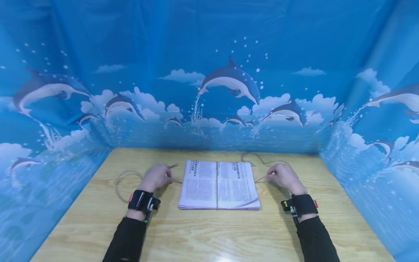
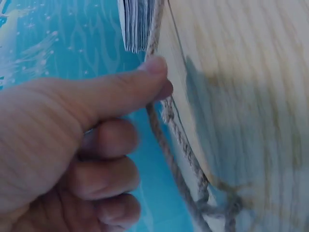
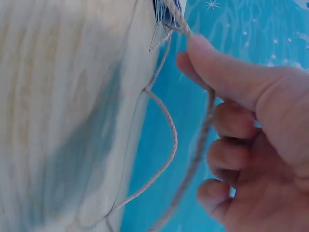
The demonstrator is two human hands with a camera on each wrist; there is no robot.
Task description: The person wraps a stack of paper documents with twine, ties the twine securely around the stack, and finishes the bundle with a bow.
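A stack of folded newspapers (image 1: 199, 189) lies flat on the table, a strand of twine (image 1: 217, 185) running front to back over its top. To its left, my left hand (image 1: 155, 177) pinches twine (image 2: 166, 150) between thumb and forefinger; the other fingers curl in. My right hand (image 1: 284, 177) pinches twine (image 3: 193, 159) the same way on the right side. Short lengths run from both hands to the stack's side edges. Where they go at the stack is hidden. A knot (image 2: 167, 112) shows in the left wrist view.
Loose twine loops lie on the wooden table (image 1: 209, 236), one by the left wrist (image 1: 119, 182), another behind the right hand (image 1: 258, 157). Blue dolphin-print sheeting (image 1: 209, 32) walls the back and both sides.
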